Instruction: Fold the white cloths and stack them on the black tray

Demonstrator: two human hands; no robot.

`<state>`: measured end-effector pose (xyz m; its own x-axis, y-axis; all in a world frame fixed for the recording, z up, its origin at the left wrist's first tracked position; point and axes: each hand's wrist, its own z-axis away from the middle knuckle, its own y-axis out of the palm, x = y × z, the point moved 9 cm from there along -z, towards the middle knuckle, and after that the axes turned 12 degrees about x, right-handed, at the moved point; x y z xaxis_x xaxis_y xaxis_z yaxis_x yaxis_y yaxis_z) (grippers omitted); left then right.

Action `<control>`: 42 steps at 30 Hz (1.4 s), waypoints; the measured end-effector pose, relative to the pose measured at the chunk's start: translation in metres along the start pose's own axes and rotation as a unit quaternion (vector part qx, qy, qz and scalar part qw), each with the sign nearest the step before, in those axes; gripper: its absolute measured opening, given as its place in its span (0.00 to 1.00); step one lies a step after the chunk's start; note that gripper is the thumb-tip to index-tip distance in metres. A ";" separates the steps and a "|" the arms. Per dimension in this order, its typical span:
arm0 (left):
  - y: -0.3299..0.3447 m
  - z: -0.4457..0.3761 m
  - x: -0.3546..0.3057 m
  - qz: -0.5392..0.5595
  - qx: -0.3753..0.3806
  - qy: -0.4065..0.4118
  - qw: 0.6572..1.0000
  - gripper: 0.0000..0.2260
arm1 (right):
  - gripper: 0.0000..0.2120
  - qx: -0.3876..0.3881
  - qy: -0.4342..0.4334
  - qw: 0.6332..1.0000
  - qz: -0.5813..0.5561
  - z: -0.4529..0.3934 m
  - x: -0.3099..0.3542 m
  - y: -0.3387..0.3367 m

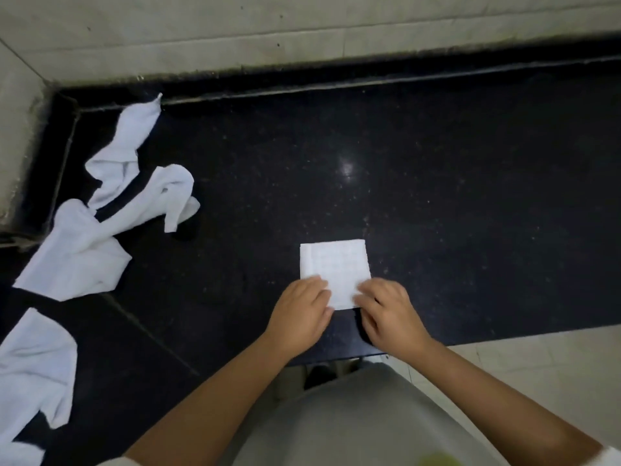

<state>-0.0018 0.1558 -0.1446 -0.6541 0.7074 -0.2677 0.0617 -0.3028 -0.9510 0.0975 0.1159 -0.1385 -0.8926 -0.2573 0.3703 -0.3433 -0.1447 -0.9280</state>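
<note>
folded cloth [334,269]: flat on the black counter [437,196], just past my fingers | my left hand [300,314]: pinches its near left corner | my right hand [386,314]: pinches its near right corner | loose cloths [100,210]: far off to my left

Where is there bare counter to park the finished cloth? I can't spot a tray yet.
Free: the dark counter right of and behind the folded cloth, up to the back ledge, and the strip between it and the crumpled cloths. Crowded: the left side, where unfolded cloths sprawl. Both hands cover the cloth's near edge.
</note>
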 end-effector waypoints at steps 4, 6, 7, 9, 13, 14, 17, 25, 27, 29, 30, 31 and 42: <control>0.018 0.005 0.001 -0.043 0.066 -0.011 0.997 0.20 | 0.15 0.082 -0.006 0.996 0.025 -0.004 -0.004 0.006; 0.010 0.001 -0.001 -0.049 0.058 -0.017 0.997 0.19 | 0.13 0.111 -0.018 0.993 0.031 -0.016 -0.006 0.006; 0.007 -0.002 -0.002 -0.053 0.056 -0.022 0.997 0.17 | 0.13 0.137 -0.031 0.989 0.040 -0.021 -0.004 0.006; 0.004 -0.005 -0.005 -0.067 0.059 -0.033 0.995 0.14 | 0.10 0.188 -0.046 0.979 0.065 -0.027 -0.001 0.006; 0.002 -0.011 -0.014 -0.070 0.072 -0.075 0.992 0.17 | 0.15 0.236 0.033 0.971 -0.005 -0.035 -0.020 -0.004; 0.000 -0.014 -0.021 -0.077 0.067 -0.080 0.992 0.16 | 0.15 0.215 0.052 0.974 -0.044 -0.033 -0.028 -0.013; -0.008 -0.030 -0.060 -0.098 0.038 -0.065 0.992 0.12 | 0.15 0.151 0.088 0.978 -0.115 0.000 -0.062 -0.046; -0.043 -0.137 -0.297 -0.114 -0.020 0.069 0.991 0.12 | 0.11 0.025 0.139 0.986 -0.086 0.200 -0.215 -0.172; -0.047 -0.174 -0.366 -0.098 -0.010 0.112 0.989 0.10 | 0.09 0.005 0.176 0.983 -0.047 0.252 -0.257 -0.203; -0.050 -0.206 -0.426 -0.061 0.030 0.137 0.988 0.09 | 0.07 -0.021 0.223 0.975 -0.018 0.298 -0.295 -0.238; -0.054 -0.224 -0.455 -0.045 0.037 0.148 0.987 0.08 | 0.08 -0.031 0.238 0.971 -0.007 0.322 -0.314 -0.258; -0.060 -0.239 -0.481 -0.031 0.037 0.160 0.986 0.08 | 0.08 -0.038 0.246 0.969 0.000 0.341 -0.331 -0.278; -0.122 -0.458 -0.727 0.061 -0.026 0.259 0.964 0.11 | 0.10 -0.055 0.332 0.938 0.082 0.472 -0.547 -0.492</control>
<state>0.8109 -0.0290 0.0952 -0.1761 0.8964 -0.4067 0.1602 -0.3816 -0.9103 0.8930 -0.1233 0.1344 -0.9087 0.3899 0.1492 -0.1815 -0.0471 -0.9823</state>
